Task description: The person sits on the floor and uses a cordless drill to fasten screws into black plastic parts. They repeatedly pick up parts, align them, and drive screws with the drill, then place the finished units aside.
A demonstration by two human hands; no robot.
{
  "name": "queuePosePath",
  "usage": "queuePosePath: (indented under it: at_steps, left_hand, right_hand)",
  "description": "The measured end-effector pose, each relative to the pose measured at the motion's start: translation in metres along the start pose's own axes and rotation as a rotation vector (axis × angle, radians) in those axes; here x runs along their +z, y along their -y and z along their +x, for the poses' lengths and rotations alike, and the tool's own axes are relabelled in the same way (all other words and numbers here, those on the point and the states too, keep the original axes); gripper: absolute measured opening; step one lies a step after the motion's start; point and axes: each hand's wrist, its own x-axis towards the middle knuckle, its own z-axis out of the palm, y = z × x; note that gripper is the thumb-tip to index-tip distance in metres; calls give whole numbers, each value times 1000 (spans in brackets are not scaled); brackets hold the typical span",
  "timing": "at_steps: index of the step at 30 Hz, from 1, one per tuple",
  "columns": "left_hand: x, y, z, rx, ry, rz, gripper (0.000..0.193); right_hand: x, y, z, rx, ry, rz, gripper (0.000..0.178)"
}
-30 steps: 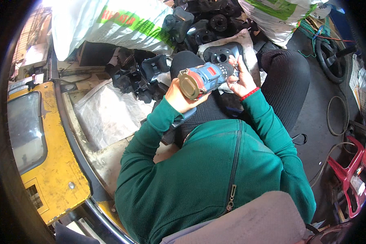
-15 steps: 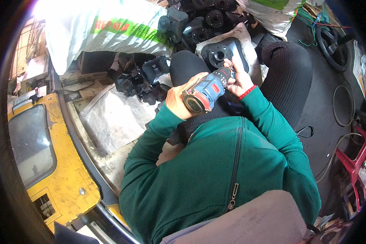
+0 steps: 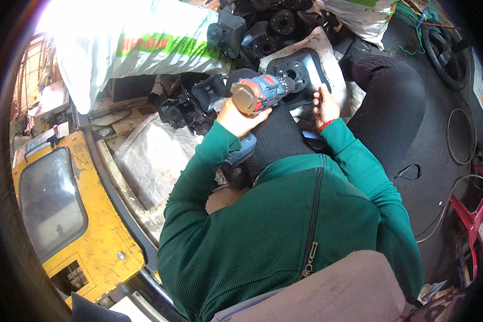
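Note:
My left hand grips a blue cordless drill by its handle, with the battery at the bottom near my sleeve. The drill's front points at a black flanged part lying on a pale sheet between my legs. Its chuck hides some of the part's round hub, so I cannot tell whether the tip touches. Just right of the part is my right hand, thumb and fingers pinched together. Anything between those fingertips is too small to name.
More black moulded parts are heaped beyond my knees, others at the left. White sacks flank the heap. A yellow machine panel stands left. On the right are a steering wheel, a loose cable and a red frame.
The drill has swung up and left, away from my right hand, and over the black part's hub. My right hand has left the chuck and sits slightly lower and to the right.

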Motion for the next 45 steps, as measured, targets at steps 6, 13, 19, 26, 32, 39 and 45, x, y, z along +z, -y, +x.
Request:
queuePosePath:
  at_steps: [6,13,19,26,32,39,45]
  left_hand:
    - [4,-1,32,81,63,226,46]
    - [-7,-20,62,101,194,352,38]
    - [-3,-13,75,48,260,406,40]
    - [4,-7,76,84,244,296,41]
    - [4,-9,75,36,295,430,41]
    - [-6,-10,19,-6,50,57,50]
    - [-4,-35,-36,260,-79,63,41]
  right_hand:
    - [4,-2,24,-65,-43,-183,24]
    - [13,11,49,-109,61,-344,30]
    - [11,17,52,-51,107,-349,29]
    - [7,16,54,-19,91,-370,29]
    - [5,15,58,-48,101,-423,27]
    - [-1,32,41,-109,150,-193,35]
    - [13,57,-19,7,478,233,44]
